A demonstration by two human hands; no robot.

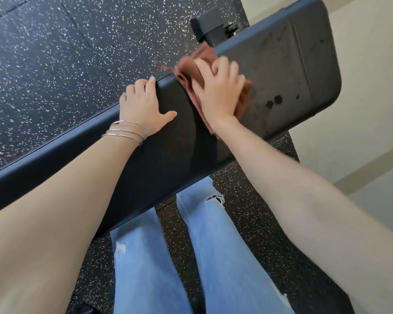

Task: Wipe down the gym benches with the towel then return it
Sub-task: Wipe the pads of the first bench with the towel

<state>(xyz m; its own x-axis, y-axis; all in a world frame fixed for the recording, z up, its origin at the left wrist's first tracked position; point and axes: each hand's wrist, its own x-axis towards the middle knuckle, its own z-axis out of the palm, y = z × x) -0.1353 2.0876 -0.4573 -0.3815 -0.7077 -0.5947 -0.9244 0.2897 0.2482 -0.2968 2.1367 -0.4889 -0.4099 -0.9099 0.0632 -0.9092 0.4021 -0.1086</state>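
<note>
Wiping is under way. On the surface [163, 141], the left hand [143, 107] hooks its fingers over the far edge, bracing; just beyond, the right hand [218, 94] bunches and presses the towel [186, 69]. Next stroke should likely sweep toward the surface's smudged end, which has open room before its rounded edge.

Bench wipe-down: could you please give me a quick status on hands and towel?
Left hand grips bench far edge. Right hand holds bunched towel on the top. Dark spots beyond it; nothing blocking.
</note>
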